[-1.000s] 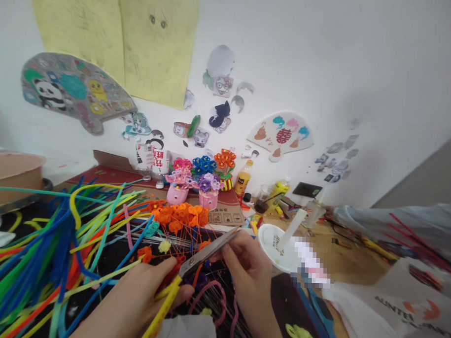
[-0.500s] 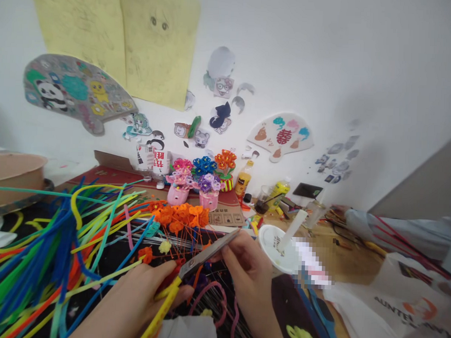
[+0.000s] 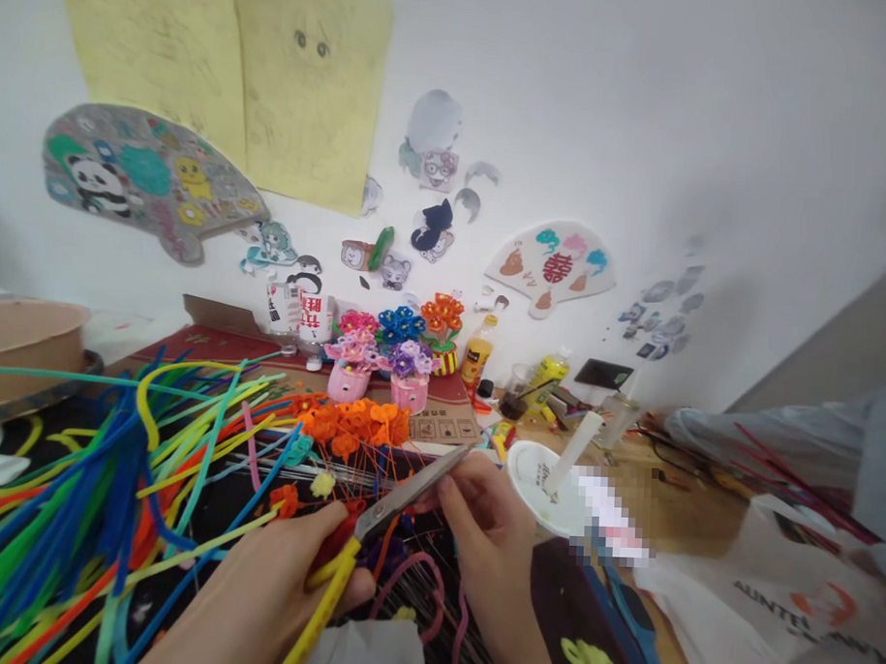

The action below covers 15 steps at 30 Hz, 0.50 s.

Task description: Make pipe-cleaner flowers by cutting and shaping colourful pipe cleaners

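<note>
In the lower middle, yellow-handled scissors lie across my left hand, whose fingers are closed about the handles. The blades slant up and to the right, their tips by the fingers of my right hand. A pinch closes those right fingers; what sits between them is hidden behind the blades. Something red shows beside my left thumb. Behind both hands lies a bunch of orange pipe-cleaner flowers on thin stems. A pink pipe cleaner curls below the scissors.
Loose coloured pipe cleaners spread over the left side. Small potted pipe-cleaner flowers stand at the back near bottles. A lidded cup with a wide straw is right of my right hand. Farther right lies a white bag.
The scissors and my left hand have shifted very slightly, with the blades still beside my right fingers. Little else differs.
</note>
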Each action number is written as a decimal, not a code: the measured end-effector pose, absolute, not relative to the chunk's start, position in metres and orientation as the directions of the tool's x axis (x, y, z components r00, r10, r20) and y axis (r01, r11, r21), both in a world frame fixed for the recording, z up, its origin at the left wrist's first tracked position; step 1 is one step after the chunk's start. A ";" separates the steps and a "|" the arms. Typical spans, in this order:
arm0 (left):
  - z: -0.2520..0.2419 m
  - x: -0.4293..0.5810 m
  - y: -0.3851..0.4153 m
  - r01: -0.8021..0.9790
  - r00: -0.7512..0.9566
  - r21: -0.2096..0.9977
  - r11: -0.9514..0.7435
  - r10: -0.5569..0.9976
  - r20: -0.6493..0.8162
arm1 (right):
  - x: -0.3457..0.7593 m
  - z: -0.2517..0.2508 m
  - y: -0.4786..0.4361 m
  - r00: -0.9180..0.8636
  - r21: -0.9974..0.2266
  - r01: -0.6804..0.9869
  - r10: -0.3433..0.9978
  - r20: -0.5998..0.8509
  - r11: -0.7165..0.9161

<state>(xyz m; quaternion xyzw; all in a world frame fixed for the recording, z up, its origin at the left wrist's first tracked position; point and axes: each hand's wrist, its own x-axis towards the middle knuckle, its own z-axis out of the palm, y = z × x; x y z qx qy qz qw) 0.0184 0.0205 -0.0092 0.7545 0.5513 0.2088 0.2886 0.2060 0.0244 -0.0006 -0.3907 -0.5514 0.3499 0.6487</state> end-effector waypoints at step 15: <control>-0.002 0.022 0.025 0.776 0.343 0.576 -0.257 0.938 -0.044 | 0.207 0.000 0.024 0.124 -0.900 -0.049 0.897 0.425 0.433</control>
